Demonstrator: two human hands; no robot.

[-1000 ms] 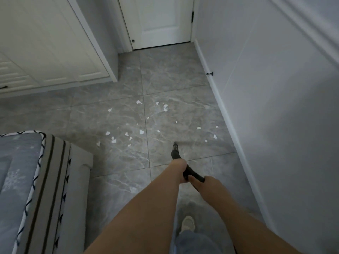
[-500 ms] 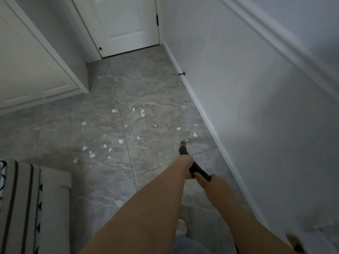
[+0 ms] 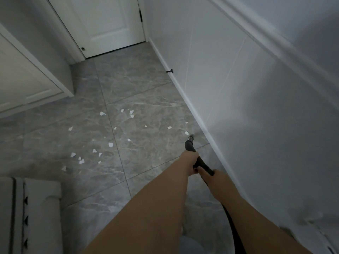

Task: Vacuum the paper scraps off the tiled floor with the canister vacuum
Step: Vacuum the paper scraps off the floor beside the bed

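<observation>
Your left hand (image 3: pixel 190 161) is wrapped forward on the black flexible vacuum hose (image 3: pixel 201 163) and your right hand (image 3: pixel 213 177) is closed on it just behind, its metal-ringed nozzle tip (image 3: pixel 190 138) hanging low near the white baseboard (image 3: pixel 200 123), beside the nearest of the small torn white paper scraps (image 3: pixel 110 144). The hose looks light and bendy, so keep the forward grip near the stiff tip; the featherlight scraps may skitter. Grey marbled glossy tile floor (image 3: pixel 146 107), probably slick; narrow room, white door (image 3: pixel 110 24) ahead.
</observation>
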